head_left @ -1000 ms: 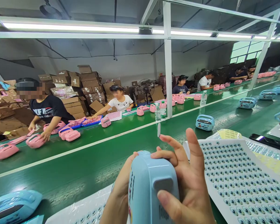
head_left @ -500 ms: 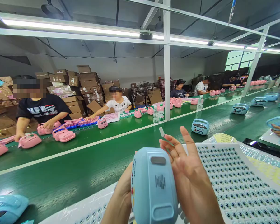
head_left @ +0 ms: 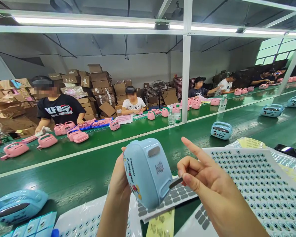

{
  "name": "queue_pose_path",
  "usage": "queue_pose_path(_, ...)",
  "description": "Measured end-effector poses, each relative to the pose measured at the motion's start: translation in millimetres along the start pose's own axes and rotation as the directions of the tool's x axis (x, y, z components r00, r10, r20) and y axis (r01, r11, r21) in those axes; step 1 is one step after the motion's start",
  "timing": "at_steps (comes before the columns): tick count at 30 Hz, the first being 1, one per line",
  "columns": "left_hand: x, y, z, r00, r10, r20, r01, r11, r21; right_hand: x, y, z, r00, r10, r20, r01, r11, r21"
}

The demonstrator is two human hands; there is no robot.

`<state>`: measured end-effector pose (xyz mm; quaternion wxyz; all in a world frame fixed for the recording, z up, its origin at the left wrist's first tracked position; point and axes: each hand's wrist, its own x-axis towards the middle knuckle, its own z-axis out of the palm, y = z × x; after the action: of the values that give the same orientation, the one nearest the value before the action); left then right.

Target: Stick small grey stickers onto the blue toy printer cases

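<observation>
Room: factory hall with strip lights on a white frame, stacked cardboard boxes along the far wall, and other people seated at the far side of the line working on pink cases.
Surface: green conveyor belt with a white stripe running its length; a white post stands beside two water bottles.
Blue case: pale blue case held up above the near edge of the belt, its back with a small grey pad and printed text turned toward the camera.
Axis: long axis leans from upper left to lower right; the rounded top points up toward the belt, the printed side faces left.
Left hand: left hand wraps the case from behind and from the left, fingers hidden behind it, holding it firmly.
Right hand: right hand pinches a small grey sticker between thumb and a bent finger, forefinger stretched out; the sticker's tip touches the case's lower right edge.
Sheets: grey sticker sheet lies under the case; a dotted sheet spreads to the right.
Open room: bare belt ahead of the hands; another blue case sits well apart, and one more at lower left.
</observation>
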<state>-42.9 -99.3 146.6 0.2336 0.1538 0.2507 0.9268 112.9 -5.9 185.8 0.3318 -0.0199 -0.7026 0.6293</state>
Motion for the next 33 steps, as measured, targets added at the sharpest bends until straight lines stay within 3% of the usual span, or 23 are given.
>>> queue_pose_path(4, 6, 0, -3.5, 0.997, 0.065, -0.039, -0.067, 0.997, -0.040, -2, -3, 4, 0.998, 0.064, 0.029, -0.062, 0.996, -0.056)
queue_pose_path(7, 3, 0, -7.1, 0.999, 0.042, -0.030, -0.043, 0.999, -0.022, -3, -6, 5, 0.998, 0.069, 0.010, -0.068, 0.995, -0.077)
queue_pose_path(13, 0, -2, -12.0, 1.000, 0.016, -0.011, -0.016, 1.000, -0.003, -4, -1, 4, 0.991, 0.103, 0.087, -0.107, 0.993, 0.042)
queue_pose_path(26, 1, -1, -13.4, 1.000, 0.004, 0.005, -0.005, 0.999, 0.042, -4, 2, 10, 0.994, 0.103, 0.047, -0.106, 0.992, 0.073)
queue_pose_path(33, 4, -1, -12.2, 0.996, 0.092, -0.017, -0.092, 0.995, 0.025, -3, 3, 5, 0.991, 0.118, 0.066, -0.123, 0.989, 0.076)
